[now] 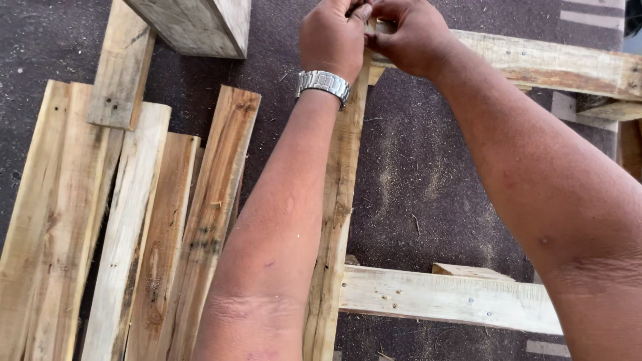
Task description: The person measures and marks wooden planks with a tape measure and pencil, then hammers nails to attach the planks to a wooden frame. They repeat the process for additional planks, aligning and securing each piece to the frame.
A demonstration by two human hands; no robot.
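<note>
My left hand [332, 37], with a metal watch [324, 83] on the wrist, and my right hand [408, 33] meet at the top of the view. Both pinch at the joint where an upright wooden slat [338, 200] meets a far crossboard [555, 63]. Their fingers are closed together on that spot; whatever small thing they hold is hidden. A near crossboard [448, 297] joins the same slat lower down.
Several loose pallet planks [127, 227] lie side by side on the left on dark, sawdust-strewn ground [428, 180]. A thick wooden block [194, 23] sits at the top left. More timber ends show at the right edge [612, 110].
</note>
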